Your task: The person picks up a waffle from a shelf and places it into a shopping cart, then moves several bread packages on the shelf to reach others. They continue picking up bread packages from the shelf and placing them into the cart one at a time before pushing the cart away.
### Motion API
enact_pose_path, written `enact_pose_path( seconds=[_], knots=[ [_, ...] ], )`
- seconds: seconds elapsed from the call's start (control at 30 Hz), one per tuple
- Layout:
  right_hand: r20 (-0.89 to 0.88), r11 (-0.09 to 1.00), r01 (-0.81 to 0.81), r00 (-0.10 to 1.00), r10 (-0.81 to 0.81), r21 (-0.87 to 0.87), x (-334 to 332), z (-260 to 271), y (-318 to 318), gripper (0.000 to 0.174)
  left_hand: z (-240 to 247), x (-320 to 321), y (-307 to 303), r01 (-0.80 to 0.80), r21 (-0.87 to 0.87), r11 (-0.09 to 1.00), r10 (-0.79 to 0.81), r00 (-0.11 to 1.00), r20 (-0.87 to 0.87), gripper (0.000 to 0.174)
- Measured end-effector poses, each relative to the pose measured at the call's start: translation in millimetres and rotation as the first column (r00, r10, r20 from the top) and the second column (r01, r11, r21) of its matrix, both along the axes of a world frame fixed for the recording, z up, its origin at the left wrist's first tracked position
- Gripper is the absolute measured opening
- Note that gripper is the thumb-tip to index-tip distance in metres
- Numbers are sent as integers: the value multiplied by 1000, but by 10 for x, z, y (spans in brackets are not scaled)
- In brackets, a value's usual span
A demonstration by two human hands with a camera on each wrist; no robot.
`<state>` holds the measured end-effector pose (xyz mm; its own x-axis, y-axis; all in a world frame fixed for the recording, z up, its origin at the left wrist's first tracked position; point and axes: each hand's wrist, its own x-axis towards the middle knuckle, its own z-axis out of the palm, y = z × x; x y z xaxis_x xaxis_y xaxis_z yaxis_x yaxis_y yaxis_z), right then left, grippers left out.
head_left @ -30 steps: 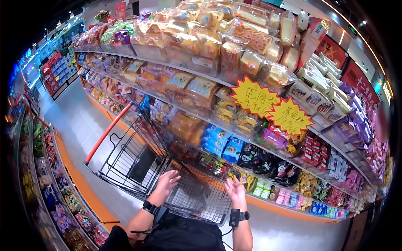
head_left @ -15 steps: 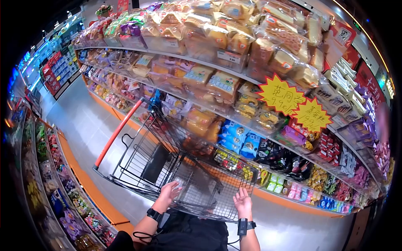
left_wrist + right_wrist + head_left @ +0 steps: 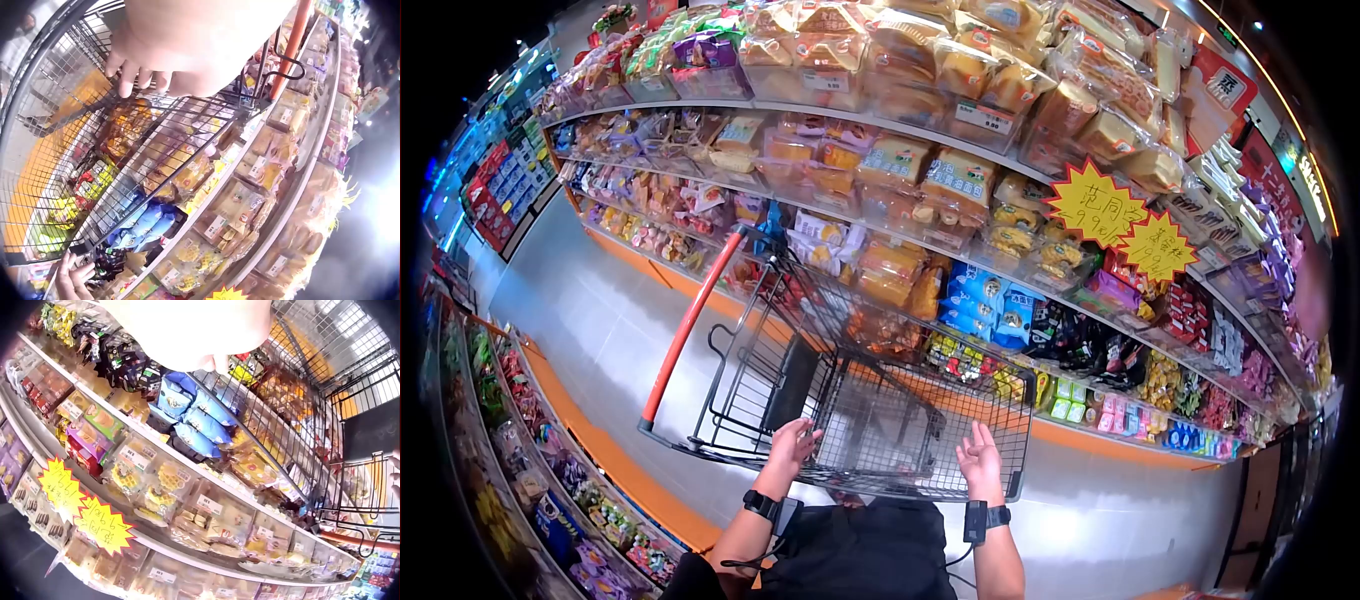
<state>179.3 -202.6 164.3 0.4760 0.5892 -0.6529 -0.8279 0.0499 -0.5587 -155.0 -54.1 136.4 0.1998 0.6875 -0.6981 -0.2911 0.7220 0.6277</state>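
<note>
A black wire shopping cart [image 3: 1000, 440] with a red handle [image 3: 687, 345] stands right in front of me, its handle at the left. Inside its mesh basket I see no goods. My left hand [image 3: 790, 447] is over the cart's near side, fingers loosely bent and holding nothing. Near the right end of the basket my right hand [image 3: 980, 463] is raised with its fingers spread and nothing in them. In the left wrist view the left hand [image 3: 187, 50] overlaps the cart's mesh. The right wrist view has the right hand [image 3: 200, 331] above the cart's rim, its fingers partly hidden.
Beyond the cart runs a curved shelf with packaged bread [image 3: 990, 75], blue snack bags [image 3: 985, 303] and several small packets. Two yellow starburst price signs [image 3: 1097, 203] hang on it. At the left another shelf [image 3: 550, 480] of packets borders the tiled aisle [image 3: 590, 280].
The cart and shelf have shifted rightward in the head view. Both hands stay over the cart's near side, the left fingers now a little more bent.
</note>
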Motion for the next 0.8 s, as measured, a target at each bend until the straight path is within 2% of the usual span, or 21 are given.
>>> enact_pose_path(
  seconds=[0.1,0.2,0.3,0.33,0.37,0.43,0.47,0.5,0.57,0.63,0.67,0.77,0.8],
  knots=[
    [56,997,-73,996,74,-12,-39,-32,83,73,26,8,139,1,17,1000,-1,1000,-19,23],
    [-11,999,-26,1000,25,-24,41,-46,350,61,92,132,371,27,79,997,-24,999,-30,24],
    [109,995,-91,990,95,-39,159,-134,626,55,258,311,627,61,174,983,-62,998,4,22],
    [182,994,-70,980,85,-90,109,32,766,50,317,379,712,81,198,977,-77,997,-28,22],
    [177,995,-58,982,71,-76,127,78,894,50,372,476,830,105,231,967,-94,994,-55,23],
    [170,998,-34,985,41,-45,190,163,1132,48,274,702,1085,113,438,892,-70,991,-112,24],
    [212,998,-8,977,20,-58,230,158,1262,44,258,805,1226,225,560,797,-82,960,-269,26],
    [253,998,-11,967,27,-66,271,142,1411,40,231,924,1359,258,674,693,-59,951,-304,25],
    [331,996,-16,943,45,-90,343,87,1707,33,447,1161,1567,337,692,639,-115,931,-347,27],
    [460,986,-128,873,162,-105,490,-153,2052,26,458,1391,1874,471,811,347,-7,866,-500,29],
    [518,976,-182,827,217,-118,527,-183,2197,22,504,1505,2006,537,822,187,66,828,-556,31],
    [605,961,-128,755,255,-245,496,-182,2601,17,769,1822,2321,765,643,33,100,638,-764,37],
    [696,913,-190,596,400,-362,593,-363,2750,20,650,1933,2518,749,660,-63,107,662,-741,42]
  ],
)
